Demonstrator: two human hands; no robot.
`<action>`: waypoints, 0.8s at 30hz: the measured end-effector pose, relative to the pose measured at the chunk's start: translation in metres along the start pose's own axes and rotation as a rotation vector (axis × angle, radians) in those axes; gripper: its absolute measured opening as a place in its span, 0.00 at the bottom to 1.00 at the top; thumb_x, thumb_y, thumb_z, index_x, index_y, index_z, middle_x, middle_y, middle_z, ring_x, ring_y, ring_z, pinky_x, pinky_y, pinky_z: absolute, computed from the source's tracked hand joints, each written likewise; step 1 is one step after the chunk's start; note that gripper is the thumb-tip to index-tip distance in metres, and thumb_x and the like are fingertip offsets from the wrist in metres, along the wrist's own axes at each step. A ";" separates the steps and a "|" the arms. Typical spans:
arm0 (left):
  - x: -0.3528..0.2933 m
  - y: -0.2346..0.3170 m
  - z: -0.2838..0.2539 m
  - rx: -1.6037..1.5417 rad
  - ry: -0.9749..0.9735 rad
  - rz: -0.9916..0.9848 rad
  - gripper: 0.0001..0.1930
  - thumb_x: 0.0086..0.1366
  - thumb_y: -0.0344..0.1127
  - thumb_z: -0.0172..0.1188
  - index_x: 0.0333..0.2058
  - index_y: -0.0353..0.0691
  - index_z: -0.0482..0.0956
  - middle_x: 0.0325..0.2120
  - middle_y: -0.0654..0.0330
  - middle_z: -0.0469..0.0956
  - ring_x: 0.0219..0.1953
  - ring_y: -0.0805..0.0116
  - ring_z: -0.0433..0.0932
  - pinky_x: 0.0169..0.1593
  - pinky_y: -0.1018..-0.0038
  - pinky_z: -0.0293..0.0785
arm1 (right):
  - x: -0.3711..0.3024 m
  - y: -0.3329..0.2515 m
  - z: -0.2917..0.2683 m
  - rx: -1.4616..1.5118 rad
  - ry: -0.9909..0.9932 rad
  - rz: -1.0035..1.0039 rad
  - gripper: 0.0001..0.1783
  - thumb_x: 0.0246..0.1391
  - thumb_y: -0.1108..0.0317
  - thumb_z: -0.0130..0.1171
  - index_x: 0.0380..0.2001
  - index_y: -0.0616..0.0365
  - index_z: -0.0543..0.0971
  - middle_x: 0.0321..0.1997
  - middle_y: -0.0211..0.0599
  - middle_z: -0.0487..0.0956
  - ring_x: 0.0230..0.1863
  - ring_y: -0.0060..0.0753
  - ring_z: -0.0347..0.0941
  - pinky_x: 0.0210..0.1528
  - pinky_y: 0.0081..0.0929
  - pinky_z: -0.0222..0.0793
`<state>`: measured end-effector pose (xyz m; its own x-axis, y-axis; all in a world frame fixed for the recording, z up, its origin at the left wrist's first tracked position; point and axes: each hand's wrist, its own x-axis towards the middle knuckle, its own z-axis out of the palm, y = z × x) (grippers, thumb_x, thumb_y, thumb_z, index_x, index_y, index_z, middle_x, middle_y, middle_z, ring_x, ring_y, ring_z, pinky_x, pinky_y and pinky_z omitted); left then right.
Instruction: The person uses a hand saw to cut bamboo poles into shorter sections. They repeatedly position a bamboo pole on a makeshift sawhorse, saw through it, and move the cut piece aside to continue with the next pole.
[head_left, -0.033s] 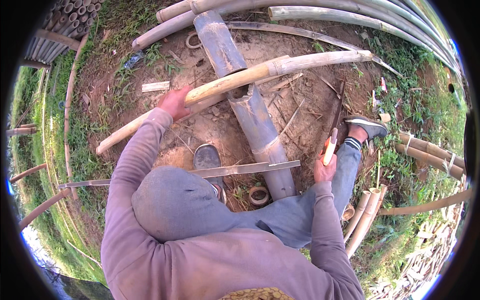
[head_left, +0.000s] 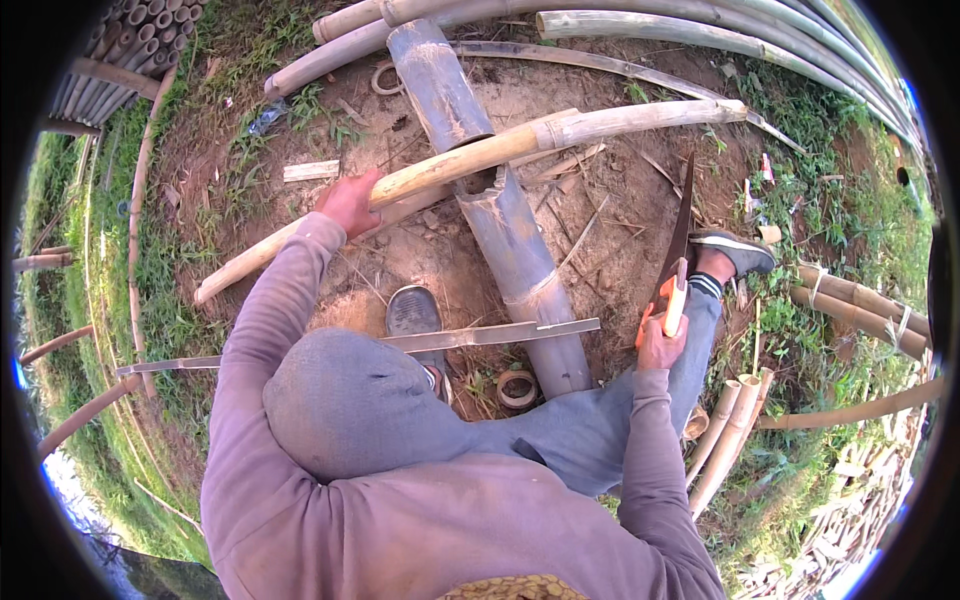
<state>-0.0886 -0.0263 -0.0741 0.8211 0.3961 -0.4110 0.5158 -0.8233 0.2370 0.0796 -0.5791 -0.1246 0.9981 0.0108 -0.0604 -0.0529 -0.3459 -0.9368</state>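
My left hand (head_left: pixel 350 205) is closed around a pale bamboo pole (head_left: pixel 470 157) that slants from lower left to upper right. This pole lies across a thick grey bamboo trunk (head_left: pixel 520 250), over a jagged notch cut in it. In my right hand (head_left: pixel 660 345) is a handsaw (head_left: pixel 682 225), gripped by its orange and cream handle. Its dark blade points away from me, to the right of the trunk and apart from the pole. A split bamboo strip (head_left: pixel 470 338) crosses the trunk's near part, beside my bent knee.
Long bamboo poles (head_left: pixel 640 28) lie along the far side. A cut bamboo ring (head_left: pixel 517 388) sits by the trunk's near end, and another ring (head_left: pixel 387 68) lies farther off. Upright bamboo pieces (head_left: pixel 735 430) stand at right, near tied poles (head_left: pixel 870 320). My shoe (head_left: pixel 735 254) rests beyond the saw.
My right hand has shifted a little right with the handsaw and turned it, so more of the blade's flat side and the handle show. My left hand stays on the pole.
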 end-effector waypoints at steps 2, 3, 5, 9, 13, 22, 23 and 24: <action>-0.003 0.001 -0.002 0.015 -0.013 -0.042 0.36 0.54 0.41 0.77 0.60 0.44 0.71 0.44 0.42 0.84 0.49 0.37 0.83 0.54 0.50 0.80 | -0.010 -0.058 -0.015 0.264 0.285 0.112 0.08 0.70 0.66 0.64 0.38 0.56 0.76 0.26 0.27 0.75 0.24 0.16 0.70 0.28 0.19 0.69; -0.003 0.001 0.000 0.021 -0.010 -0.033 0.36 0.54 0.41 0.77 0.60 0.44 0.71 0.44 0.42 0.84 0.49 0.37 0.83 0.54 0.50 0.80 | -0.022 -0.074 -0.028 0.248 0.294 0.056 0.11 0.70 0.63 0.65 0.41 0.58 0.76 0.27 0.28 0.77 0.25 0.18 0.72 0.28 0.19 0.70; 0.007 -0.005 0.000 0.036 0.017 -0.006 0.35 0.54 0.41 0.77 0.60 0.44 0.71 0.45 0.42 0.84 0.50 0.37 0.83 0.54 0.49 0.80 | -0.045 -0.081 -0.038 0.045 0.355 -0.184 0.12 0.70 0.63 0.65 0.44 0.60 0.76 0.28 0.29 0.78 0.26 0.20 0.73 0.29 0.19 0.70; 0.014 -0.012 0.009 0.046 0.041 0.042 0.35 0.54 0.40 0.76 0.59 0.44 0.71 0.45 0.43 0.84 0.50 0.37 0.83 0.55 0.50 0.79 | -0.069 -0.110 -0.024 -0.051 0.199 -0.378 0.14 0.69 0.66 0.66 0.49 0.63 0.76 0.31 0.32 0.80 0.28 0.22 0.75 0.30 0.21 0.71; 0.009 -0.011 0.003 0.017 0.007 0.015 0.35 0.54 0.40 0.75 0.60 0.44 0.72 0.46 0.43 0.84 0.52 0.38 0.82 0.57 0.51 0.79 | -0.062 -0.138 0.028 -0.140 -0.150 -0.485 0.14 0.65 0.72 0.69 0.49 0.66 0.79 0.40 0.38 0.82 0.35 0.25 0.78 0.37 0.24 0.73; 0.003 -0.006 -0.002 -0.006 -0.031 0.004 0.33 0.55 0.38 0.74 0.60 0.51 0.74 0.47 0.49 0.86 0.53 0.44 0.84 0.57 0.52 0.80 | -0.056 -0.129 0.062 -0.097 -0.424 -0.411 0.14 0.68 0.72 0.64 0.52 0.69 0.78 0.47 0.45 0.86 0.45 0.31 0.82 0.49 0.30 0.78; 0.000 -0.009 0.001 -0.025 -0.020 0.000 0.33 0.55 0.38 0.74 0.60 0.51 0.74 0.47 0.49 0.86 0.53 0.44 0.84 0.57 0.52 0.80 | -0.055 -0.129 0.060 -0.136 -0.436 -0.429 0.14 0.69 0.72 0.63 0.52 0.69 0.78 0.48 0.46 0.85 0.45 0.31 0.82 0.49 0.30 0.78; -0.003 -0.012 0.003 -0.040 -0.009 0.000 0.33 0.55 0.38 0.74 0.60 0.51 0.74 0.47 0.50 0.86 0.53 0.44 0.84 0.57 0.52 0.80 | -0.055 -0.128 0.060 -0.096 -0.447 -0.398 0.14 0.69 0.72 0.62 0.52 0.70 0.77 0.48 0.47 0.85 0.46 0.31 0.82 0.50 0.30 0.79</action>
<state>-0.0975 -0.0190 -0.0782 0.8187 0.3926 -0.4192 0.5257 -0.8060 0.2720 0.0293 -0.4790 -0.0220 0.8297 0.5428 0.1301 0.3460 -0.3171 -0.8830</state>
